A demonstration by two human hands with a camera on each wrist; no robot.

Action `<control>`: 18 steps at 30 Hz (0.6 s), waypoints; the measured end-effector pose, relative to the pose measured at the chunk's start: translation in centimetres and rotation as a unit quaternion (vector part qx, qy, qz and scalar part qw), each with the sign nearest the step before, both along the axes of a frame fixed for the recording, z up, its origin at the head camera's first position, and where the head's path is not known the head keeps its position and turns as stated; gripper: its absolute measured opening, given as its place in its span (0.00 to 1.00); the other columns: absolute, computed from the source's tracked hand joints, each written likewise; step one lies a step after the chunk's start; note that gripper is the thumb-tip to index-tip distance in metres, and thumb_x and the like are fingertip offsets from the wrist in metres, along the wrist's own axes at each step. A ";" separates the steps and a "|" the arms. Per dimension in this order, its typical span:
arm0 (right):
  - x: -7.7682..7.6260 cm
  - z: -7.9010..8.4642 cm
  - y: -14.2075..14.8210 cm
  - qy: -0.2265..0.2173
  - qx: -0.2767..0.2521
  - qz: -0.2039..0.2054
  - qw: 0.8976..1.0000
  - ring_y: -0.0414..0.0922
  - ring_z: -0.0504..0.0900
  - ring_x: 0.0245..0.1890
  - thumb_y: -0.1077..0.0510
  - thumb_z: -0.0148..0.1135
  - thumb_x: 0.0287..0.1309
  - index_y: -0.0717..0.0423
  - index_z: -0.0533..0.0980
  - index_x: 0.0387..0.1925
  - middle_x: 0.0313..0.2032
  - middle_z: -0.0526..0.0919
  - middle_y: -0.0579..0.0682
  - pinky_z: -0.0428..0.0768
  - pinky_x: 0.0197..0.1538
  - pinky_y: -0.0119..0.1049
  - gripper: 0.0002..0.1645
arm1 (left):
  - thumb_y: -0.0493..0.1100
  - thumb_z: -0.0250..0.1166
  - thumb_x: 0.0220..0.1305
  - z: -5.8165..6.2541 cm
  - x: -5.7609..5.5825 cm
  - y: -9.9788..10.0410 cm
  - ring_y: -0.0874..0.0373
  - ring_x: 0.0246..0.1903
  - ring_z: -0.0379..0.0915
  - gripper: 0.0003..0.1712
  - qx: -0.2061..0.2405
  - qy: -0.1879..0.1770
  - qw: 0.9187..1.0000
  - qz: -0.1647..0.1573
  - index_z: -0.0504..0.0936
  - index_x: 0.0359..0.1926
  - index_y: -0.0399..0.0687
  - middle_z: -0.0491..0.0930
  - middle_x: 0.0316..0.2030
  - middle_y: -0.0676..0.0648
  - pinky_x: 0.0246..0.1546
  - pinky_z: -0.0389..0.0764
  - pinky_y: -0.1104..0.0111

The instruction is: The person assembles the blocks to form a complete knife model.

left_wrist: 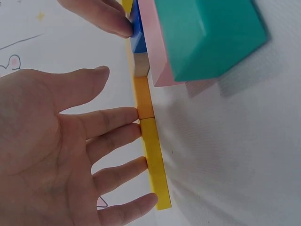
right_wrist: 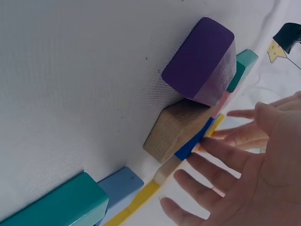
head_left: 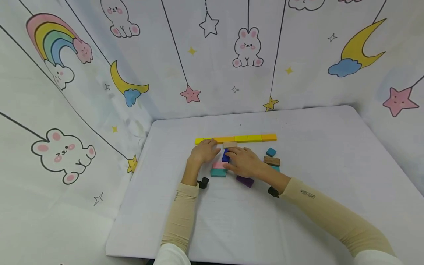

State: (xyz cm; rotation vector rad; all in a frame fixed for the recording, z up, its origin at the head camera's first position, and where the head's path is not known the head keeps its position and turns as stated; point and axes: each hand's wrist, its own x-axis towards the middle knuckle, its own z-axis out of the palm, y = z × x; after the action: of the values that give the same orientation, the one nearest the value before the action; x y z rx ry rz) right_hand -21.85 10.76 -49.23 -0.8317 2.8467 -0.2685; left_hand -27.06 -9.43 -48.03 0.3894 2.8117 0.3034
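A row of yellow and orange blocks (head_left: 241, 139) lies end to end across the table. My left hand (head_left: 203, 151) is at the row's left end, fingers spread and nearly straight, fingertips right at the blocks (left_wrist: 155, 160). In front of the row sit a pale wooden block (head_left: 230, 144) and a dark blue block (head_left: 225, 156). My right hand (head_left: 244, 162) reaches over from the right, a fingertip touching the blue block (right_wrist: 190, 143), thumb held apart. Nearer me are a pink block (head_left: 218, 165) and a teal block (head_left: 218, 173).
A purple block (head_left: 245, 181) lies below my right hand, beside a brown wooden block (right_wrist: 171, 129) that the hand hides in the head view. Further right are a small blue block (head_left: 271, 152), another brown block (head_left: 271, 161) and a teal one (head_left: 275, 168). A patterned curtain (head_left: 218, 73) stands behind the table.
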 end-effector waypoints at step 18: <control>0.8 -0.2 1.4 0.011 -0.001 -0.004 1.000 0.57 0.63 0.77 0.32 0.49 0.77 0.55 0.70 0.74 0.75 0.67 0.59 0.62 0.76 0.62 0.40 | 0.60 0.49 0.82 0.1 -0.1 0.0 0.47 0.79 0.54 0.33 -0.006 -0.009 1.000 0.001 0.66 0.79 0.50 0.60 0.79 0.45 0.77 0.61 0.49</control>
State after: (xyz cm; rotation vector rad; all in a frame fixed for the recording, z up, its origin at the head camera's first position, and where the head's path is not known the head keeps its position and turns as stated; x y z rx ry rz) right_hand -21.06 12.12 -49.39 -0.8303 2.8717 -0.2639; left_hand -27.13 -9.41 -47.91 0.3806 2.7952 0.2900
